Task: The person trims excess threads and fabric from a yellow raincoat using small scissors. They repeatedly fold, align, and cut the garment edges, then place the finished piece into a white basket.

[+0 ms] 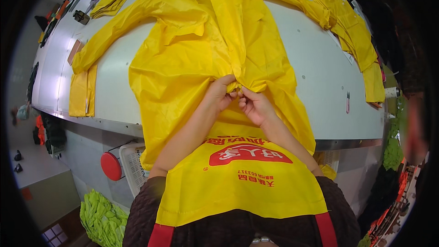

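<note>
A yellow apron [242, 192] with red straps [325, 229] is spreading nearest me; past it, the left hand [222, 93] and right hand [255, 106] are pinching the front of a yellow jacket [178, 75].
The jacket is lying across the pale, smooth table [320, 110], its long axis running away from the wearer, shoulders pointing to the far side, lower end draping over the near edge. Sleeves [123, 22] are stretching out left and right. The thin, glossy fabric is creasing, a flat placket strip [228, 23] running down the middle, a pocket flap [185, 32] puckering at left.
</note>
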A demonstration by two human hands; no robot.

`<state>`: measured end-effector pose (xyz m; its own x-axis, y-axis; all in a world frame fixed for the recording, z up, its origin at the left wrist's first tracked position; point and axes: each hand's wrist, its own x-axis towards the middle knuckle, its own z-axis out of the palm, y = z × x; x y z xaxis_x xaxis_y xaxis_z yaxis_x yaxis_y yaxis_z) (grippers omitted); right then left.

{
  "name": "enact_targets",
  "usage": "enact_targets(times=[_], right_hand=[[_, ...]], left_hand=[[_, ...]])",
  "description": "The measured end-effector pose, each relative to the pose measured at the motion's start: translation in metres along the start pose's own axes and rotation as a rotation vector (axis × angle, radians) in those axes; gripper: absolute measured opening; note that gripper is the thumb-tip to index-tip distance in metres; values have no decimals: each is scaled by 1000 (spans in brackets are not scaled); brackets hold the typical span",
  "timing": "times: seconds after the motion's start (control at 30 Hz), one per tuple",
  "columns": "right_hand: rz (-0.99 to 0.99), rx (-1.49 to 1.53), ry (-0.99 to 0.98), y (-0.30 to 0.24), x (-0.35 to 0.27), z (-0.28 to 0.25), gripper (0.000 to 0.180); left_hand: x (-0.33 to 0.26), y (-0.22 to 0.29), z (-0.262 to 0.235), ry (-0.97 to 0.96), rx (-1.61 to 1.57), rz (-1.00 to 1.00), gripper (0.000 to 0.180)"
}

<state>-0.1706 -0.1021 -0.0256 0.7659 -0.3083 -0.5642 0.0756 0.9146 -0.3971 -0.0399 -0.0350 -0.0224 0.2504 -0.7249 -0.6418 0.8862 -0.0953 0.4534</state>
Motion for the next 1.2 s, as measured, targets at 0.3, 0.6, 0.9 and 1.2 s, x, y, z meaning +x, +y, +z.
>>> enact_targets(times=[0.3,0.6,0.9,1.2], right_hand=[[-55,-306,126,10,-4,5,13],[-449,-1088,105,11,-27,3,25],[88,-200,227,2,-2,7,13],[35,-175,69,5,3,-1,10]], left_hand=[[-9,0,6,100,486,175,18],[2,-2,-6,72,513,249,14],[-11,-1,2,-24,450,393,16],[-7,-3,7,65,349,400,13]])
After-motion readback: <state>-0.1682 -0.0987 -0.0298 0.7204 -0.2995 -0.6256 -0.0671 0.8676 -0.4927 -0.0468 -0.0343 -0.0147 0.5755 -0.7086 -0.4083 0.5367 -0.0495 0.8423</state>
